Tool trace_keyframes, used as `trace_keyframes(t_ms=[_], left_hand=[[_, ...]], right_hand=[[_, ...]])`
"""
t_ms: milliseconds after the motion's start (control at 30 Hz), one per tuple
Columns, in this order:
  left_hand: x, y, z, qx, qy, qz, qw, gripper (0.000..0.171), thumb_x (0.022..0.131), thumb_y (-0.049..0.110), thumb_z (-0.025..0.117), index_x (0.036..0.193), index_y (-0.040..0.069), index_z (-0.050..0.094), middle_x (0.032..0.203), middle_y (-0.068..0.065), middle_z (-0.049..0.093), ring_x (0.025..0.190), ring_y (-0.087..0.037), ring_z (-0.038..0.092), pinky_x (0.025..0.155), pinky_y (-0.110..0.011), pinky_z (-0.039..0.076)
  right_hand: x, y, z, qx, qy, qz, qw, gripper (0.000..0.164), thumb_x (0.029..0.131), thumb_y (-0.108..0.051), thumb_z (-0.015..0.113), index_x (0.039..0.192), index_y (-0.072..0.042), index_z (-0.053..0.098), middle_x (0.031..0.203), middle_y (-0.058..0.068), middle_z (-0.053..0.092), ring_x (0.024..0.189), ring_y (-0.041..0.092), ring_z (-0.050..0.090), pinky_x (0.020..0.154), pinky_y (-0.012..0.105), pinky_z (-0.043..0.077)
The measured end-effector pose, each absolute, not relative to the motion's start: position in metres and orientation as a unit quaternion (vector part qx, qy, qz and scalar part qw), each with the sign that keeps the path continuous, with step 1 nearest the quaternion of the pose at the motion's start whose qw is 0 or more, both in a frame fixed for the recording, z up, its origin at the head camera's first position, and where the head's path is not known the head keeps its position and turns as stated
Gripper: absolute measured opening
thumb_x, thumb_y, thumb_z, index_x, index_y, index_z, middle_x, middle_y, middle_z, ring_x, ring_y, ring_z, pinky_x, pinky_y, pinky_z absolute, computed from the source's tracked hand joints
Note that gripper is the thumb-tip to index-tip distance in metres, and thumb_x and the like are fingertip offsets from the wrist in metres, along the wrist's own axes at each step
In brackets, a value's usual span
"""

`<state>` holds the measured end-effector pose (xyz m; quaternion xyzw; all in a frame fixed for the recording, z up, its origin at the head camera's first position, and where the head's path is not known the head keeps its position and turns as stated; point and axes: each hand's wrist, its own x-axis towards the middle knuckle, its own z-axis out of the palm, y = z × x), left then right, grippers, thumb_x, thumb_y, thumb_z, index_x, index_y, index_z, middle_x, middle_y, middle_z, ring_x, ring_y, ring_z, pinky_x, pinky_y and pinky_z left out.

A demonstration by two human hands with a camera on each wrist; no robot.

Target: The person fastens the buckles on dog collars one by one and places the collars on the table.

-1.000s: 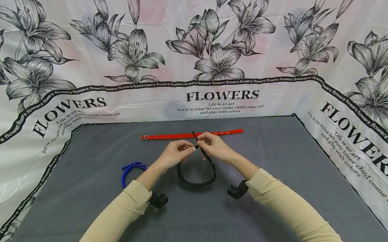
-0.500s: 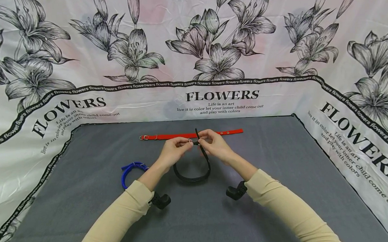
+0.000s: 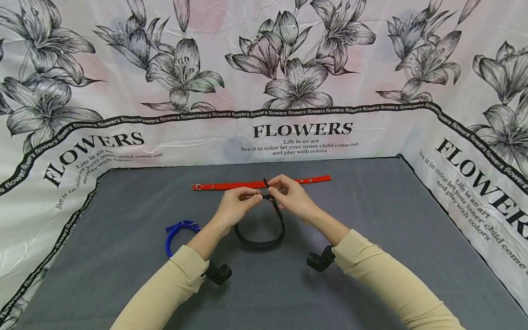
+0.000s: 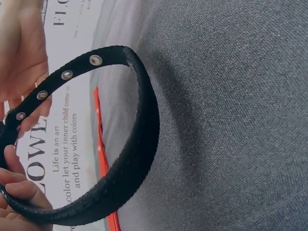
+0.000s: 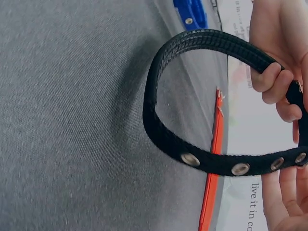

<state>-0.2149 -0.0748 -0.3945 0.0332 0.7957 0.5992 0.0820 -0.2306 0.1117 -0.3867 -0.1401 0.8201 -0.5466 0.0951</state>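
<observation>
A white fabric backdrop (image 3: pixel 210 137), printed with black lilies and "FLOWERS" lettering, borders the grey cloth (image 3: pixel 272 286) on three sides.

Flat black woven-fabric collar (image 3: pixel 260 244), bent into a loop, held above the grey cloth-covered worktop (image 3: pixel 268 301), curve hanging toward 6 o'clock. Round silver eyelets (image 4: pixel 67 74) along one side. Tip sticks up toward 12, left grip (image 3: pixel 234 205) and right grip (image 3: pixel 293 200) pinching collar near there.
</observation>
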Motion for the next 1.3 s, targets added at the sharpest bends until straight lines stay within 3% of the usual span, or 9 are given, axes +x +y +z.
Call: trace_keyframes(t_ms=[367, 667, 967, 1200, 1300], left_hand=[[-0.214, -0.074, -0.39, 0.038, 0.799, 0.595, 0.073, 0.025, 0.087, 0.03, 0.064, 0.107, 0.015, 0.067, 0.095, -0.002, 0.067, 0.1, -0.027, 0.059, 0.077, -0.033, 0.046], [-0.213, -0.072, -0.388, 0.045, 0.805, 0.588, 0.06, 0.024, 0.087, 0.029, 0.064, 0.107, 0.016, 0.067, 0.1, -0.001, 0.065, 0.096, -0.022, 0.061, 0.069, -0.029, 0.044], [-0.212, -0.073, -0.385, 0.05, 0.798, 0.599, 0.056, 0.021, 0.086, 0.029, 0.066, 0.104, 0.018, 0.068, 0.101, 0.001, 0.065, 0.093, -0.015, 0.061, 0.08, -0.041, 0.049], [-0.214, -0.076, -0.382, 0.053, 0.795, 0.599, 0.078, 0.023, 0.086, 0.028, 0.066, 0.105, 0.016, 0.068, 0.101, -0.004, 0.066, 0.096, -0.019, 0.061, 0.084, -0.041, 0.048], [-0.215, -0.078, -0.381, 0.049, 0.794, 0.599, 0.094, 0.023, 0.086, 0.031, 0.065, 0.104, 0.017, 0.068, 0.102, -0.006, 0.066, 0.099, -0.022, 0.06, 0.086, -0.043, 0.045]], right_hand=[[-0.23, 0.113, -0.383, -0.191, 0.831, -0.511, 0.108, 0.012, 0.094, -0.019, 0.054, 0.104, -0.012, 0.055, 0.103, 0.008, 0.057, 0.074, 0.022, 0.06, 0.073, 0.052, 0.05], [-0.23, 0.115, -0.379, -0.201, 0.826, -0.509, 0.136, 0.008, 0.092, -0.011, 0.051, 0.099, -0.008, 0.052, 0.105, 0.011, 0.056, 0.082, 0.021, 0.062, 0.074, 0.05, 0.052], [-0.23, 0.117, -0.375, -0.228, 0.841, -0.47, 0.138, 0.009, 0.091, -0.012, 0.053, 0.1, -0.01, 0.053, 0.104, 0.011, 0.059, 0.073, 0.029, 0.061, 0.067, 0.037, 0.052], [-0.229, 0.117, -0.377, -0.208, 0.845, -0.472, 0.144, 0.012, 0.092, -0.016, 0.052, 0.104, -0.011, 0.054, 0.099, 0.008, 0.061, 0.071, 0.023, 0.06, 0.073, 0.045, 0.05], [-0.224, 0.115, -0.373, -0.206, 0.845, -0.473, 0.14, 0.015, 0.093, -0.016, 0.052, 0.106, -0.009, 0.055, 0.1, 0.008, 0.06, 0.075, 0.022, 0.059, 0.072, 0.042, 0.051]])
